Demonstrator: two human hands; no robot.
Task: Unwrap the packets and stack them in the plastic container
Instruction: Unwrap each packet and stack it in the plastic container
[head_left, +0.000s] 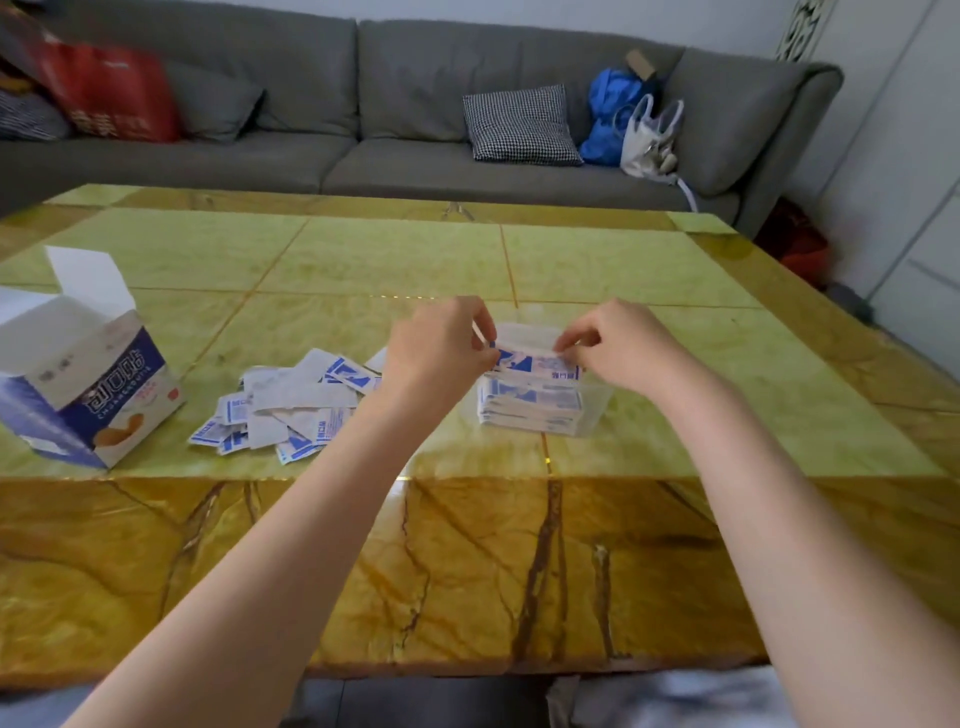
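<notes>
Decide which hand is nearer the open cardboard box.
Left. The left hand pinches the packet to the right of the box; the right hand pinches its far end.

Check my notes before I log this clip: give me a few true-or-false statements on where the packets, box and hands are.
1. Both hands, left hand and right hand, pinch one packet above the plastic container. True.
2. The container is empty. False: a stack of packets lies in it.
3. The open box stands at the table's left. True.
4. The loose pile of packets lies right of the container. False: it lies left of it, between box and container.
</notes>
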